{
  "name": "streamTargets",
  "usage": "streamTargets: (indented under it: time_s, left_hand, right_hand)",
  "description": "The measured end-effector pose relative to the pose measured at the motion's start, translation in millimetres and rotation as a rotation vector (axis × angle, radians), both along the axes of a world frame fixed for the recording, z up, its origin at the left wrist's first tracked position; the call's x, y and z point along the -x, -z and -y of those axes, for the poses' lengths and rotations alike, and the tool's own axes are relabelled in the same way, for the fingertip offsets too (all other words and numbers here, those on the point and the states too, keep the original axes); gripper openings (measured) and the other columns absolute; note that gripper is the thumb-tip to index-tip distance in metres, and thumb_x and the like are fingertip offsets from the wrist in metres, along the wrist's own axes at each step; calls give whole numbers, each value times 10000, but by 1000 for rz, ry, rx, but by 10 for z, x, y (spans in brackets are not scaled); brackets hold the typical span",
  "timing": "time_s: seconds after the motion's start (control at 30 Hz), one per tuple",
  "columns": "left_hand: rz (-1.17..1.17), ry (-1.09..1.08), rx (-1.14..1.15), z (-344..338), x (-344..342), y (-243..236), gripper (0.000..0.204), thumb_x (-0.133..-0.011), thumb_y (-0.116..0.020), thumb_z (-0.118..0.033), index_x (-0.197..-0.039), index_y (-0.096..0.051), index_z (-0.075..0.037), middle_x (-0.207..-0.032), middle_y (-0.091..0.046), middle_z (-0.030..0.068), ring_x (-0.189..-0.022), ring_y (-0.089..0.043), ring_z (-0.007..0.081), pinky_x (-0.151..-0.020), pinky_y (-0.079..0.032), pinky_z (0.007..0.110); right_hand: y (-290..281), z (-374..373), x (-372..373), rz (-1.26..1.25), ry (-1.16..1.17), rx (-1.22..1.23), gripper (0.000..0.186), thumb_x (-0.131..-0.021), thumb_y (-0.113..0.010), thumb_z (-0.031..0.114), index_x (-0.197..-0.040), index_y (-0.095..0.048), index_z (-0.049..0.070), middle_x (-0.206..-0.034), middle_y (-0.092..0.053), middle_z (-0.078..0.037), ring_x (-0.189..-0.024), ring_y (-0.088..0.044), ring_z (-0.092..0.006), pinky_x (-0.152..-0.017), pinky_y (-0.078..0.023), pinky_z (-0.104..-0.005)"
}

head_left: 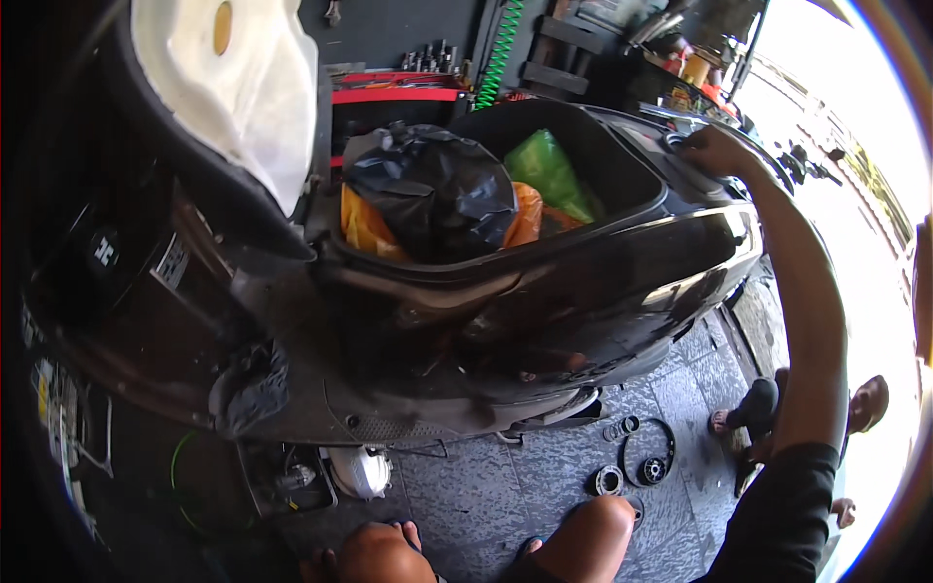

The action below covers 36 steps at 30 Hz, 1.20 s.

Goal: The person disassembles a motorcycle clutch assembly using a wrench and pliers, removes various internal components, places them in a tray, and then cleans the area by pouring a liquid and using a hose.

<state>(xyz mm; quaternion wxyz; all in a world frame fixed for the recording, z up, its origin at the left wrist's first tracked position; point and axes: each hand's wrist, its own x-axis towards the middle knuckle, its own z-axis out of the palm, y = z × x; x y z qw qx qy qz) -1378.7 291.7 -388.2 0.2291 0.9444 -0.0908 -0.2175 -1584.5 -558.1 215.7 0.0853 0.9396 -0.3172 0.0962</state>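
A dark scooter stands across the view with its seat raised at the left, showing the pale underside. At the scooter's tail, behind the storage bin, my right hand is closed, fingers curled down near a small round fitting. What the fingers grip is hidden. My left hand is not in view. Inside the open storage bin lie a black plastic bag, a green bag and orange bags.
Below the scooter, a drive belt, a metal ring and other round parts lie on grey tiles. A silvery part sits beside a tray. Another person crouches at right. A red tool cabinet stands behind.
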Motion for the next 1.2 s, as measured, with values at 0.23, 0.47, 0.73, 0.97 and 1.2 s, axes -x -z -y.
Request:
streamTargets:
  time_s: [0.23, 0.47, 0.73, 0.97, 1.2]
  left_hand:
    - [-53, 110, 70, 435, 147, 84, 303, -948, -587, -281, -776, -616, -33, -671, -603, 146, -665, -615, 290, -628, -471, 425]
    - [-185, 295, 93, 749, 419, 232, 301, -948, -582, -290, -794, -626, -35, -691, -613, 160, -687, -622, 313, -645, -478, 443]
    - [-120, 371, 62, 1087, -100, 60, 300, -948, -577, -300, -814, -638, -38, -713, -624, 176, -713, -631, 340, -664, -486, 463]
    - [-103, 427, 69, 1571, -177, -32, 302, -947, -572, -309, -831, -648, -41, -733, -634, 190, -736, -639, 363, -681, -493, 481]
    - [-104, 426, 64, 1685, -151, -99, 305, -947, -567, -318, -849, -658, -44, -752, -644, 204, -759, -646, 387, -698, -500, 499]
  right_hand:
    - [12, -38, -251, -280, 463, 282, 605, -903, -569, 583, -611, -712, 73, -600, -674, -115, -652, -706, -229, -697, -561, -363]
    - [10, 185, -127, -132, 440, 206, 463, -890, -646, 401, -907, -741, -52, -864, -741, -183, -790, -713, -288, -764, -553, -433]
    - [-66, -226, -45, -113, 14, -30, 493, -742, -595, 95, -1220, -702, 44, -1230, -693, -149, -1148, -646, -285, -1043, -470, -388]
    - [-93, -307, 63, 474, -26, -83, 449, -789, -750, 239, -1166, -675, 8, -998, -719, -139, -885, -696, -226, -801, -551, -360]
    - [-84, -419, -8, 485, 48, -108, 491, -759, -830, 406, -942, -678, -25, -848, -698, -150, -758, -683, -216, -698, -536, -371]
